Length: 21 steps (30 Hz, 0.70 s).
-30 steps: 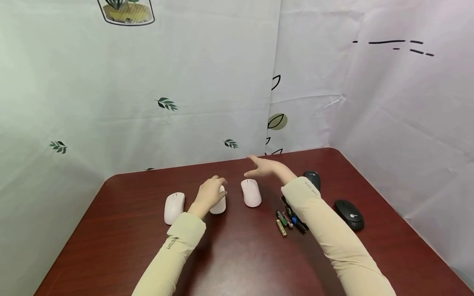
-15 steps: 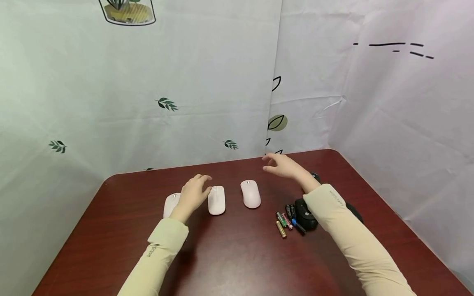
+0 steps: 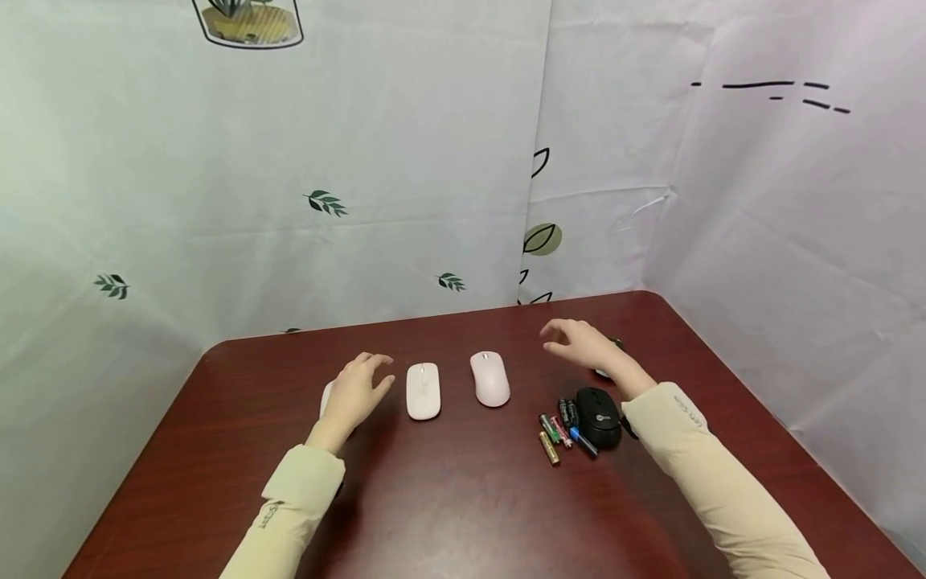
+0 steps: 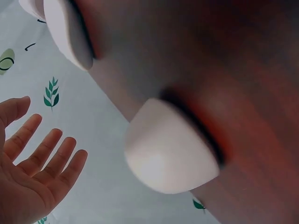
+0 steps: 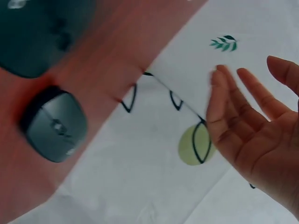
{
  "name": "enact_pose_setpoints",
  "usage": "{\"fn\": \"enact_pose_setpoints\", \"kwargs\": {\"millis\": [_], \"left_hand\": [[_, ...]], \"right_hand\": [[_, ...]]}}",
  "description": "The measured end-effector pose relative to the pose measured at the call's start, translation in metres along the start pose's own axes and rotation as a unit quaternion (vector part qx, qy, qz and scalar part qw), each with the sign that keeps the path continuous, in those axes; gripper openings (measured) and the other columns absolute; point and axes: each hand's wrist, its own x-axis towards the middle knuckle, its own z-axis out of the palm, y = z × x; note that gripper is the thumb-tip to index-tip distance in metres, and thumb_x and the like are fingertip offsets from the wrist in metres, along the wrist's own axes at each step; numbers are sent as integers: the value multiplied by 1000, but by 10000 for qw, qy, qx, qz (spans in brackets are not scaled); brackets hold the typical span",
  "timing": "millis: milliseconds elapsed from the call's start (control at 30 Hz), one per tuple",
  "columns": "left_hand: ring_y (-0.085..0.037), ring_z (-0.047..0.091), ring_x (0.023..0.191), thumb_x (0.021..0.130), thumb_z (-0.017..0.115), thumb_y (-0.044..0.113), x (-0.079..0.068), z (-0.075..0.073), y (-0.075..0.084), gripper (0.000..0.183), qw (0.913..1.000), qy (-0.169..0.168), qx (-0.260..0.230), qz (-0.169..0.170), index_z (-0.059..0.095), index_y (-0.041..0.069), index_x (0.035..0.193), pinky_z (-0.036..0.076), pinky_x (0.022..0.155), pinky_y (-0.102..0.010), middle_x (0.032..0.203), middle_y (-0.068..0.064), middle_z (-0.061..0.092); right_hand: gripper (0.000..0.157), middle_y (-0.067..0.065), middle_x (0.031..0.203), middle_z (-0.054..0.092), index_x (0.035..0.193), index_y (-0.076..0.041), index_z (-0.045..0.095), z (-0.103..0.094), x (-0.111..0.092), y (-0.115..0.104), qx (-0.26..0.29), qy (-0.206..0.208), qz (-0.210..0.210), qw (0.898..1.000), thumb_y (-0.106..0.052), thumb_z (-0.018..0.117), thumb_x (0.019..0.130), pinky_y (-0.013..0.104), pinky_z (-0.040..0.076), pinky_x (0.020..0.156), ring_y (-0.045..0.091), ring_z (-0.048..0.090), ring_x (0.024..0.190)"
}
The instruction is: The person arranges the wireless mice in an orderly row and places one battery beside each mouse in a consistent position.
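My left hand [image 3: 353, 396] hovers over the left side of the table with loosely bent fingers and nothing in it. It mostly covers a white computer mouse [image 3: 326, 396]. Just right of it lies a second white mouse [image 3: 423, 392], then a pale pink mouse [image 3: 490, 379]. In the left wrist view a white mouse [image 4: 170, 147] shows close up, apart from the spread fingers. My right hand [image 3: 582, 346], also holding nothing, hangs above the table's right side, near a black mouse [image 3: 599, 418]. Another black mouse [image 5: 56, 123] shows in the right wrist view, largely hidden by that hand in the head view.
Several small batteries [image 3: 557, 430] lie left of the black mouse, among them a gold one [image 3: 549, 448] and a blue-and-black one [image 3: 583, 442]. The right sleeve [image 3: 665, 414] hides part of the table. A white patterned curtain [image 3: 405, 161] stands behind the dark red table [image 3: 463, 498].
My left hand has moved left, off the middle white mouse and over the leftmost one. My right hand has moved right, away from the pink mouse, uncovering the batteries and a black mouse.
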Motion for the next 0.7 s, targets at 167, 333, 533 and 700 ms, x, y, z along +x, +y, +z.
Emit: {"fn": "enact_pose_setpoints", "kwargs": {"millis": [167, 333, 533, 700], "left_hand": [[-35, 61, 98, 86, 67, 18, -8, 0, -8, 31, 9999, -28, 102, -14, 64, 6, 115, 49, 79, -49, 115, -18, 61], [-39, 57, 107, 88, 64, 19, -15, -8, -20, 33, 9995, -252, 102, -182, 62, 6, 118, 47, 85, -55, 121, -20, 58], [-44, 56, 107, 88, 64, 19, -27, -16, -37, 31, 9994, -199, 147, -253, 64, 4, 115, 46, 82, -59, 120, -22, 58], [-44, 56, 107, 88, 64, 19, -35, -21, -49, 31, 9989, -112, 143, -431, 64, 4, 115, 46, 80, -60, 120, -23, 58]], "right_hand": [[22, 14, 97, 66, 109, 0, 61, 8, -10, 8, 0, -56, -22, 10000, -14, 55, 93, 35, 49, 67, 20, 61, 79], [27, 16, 100, 63, 113, 4, 56, 10, -22, 13, -350, -1076, -23, 9936, -13, 57, 92, 37, 49, 70, 23, 60, 82], [47, 26, 123, 48, 123, 2, 47, 10, -36, 16, -700, -2201, 86, 9729, -17, 67, 86, 48, 47, 85, 38, 54, 108], [56, 28, 129, 42, 125, -2, 47, 14, -44, 18, -807, -2257, 344, 9702, -19, 75, 80, 49, 47, 85, 41, 50, 113]]}}
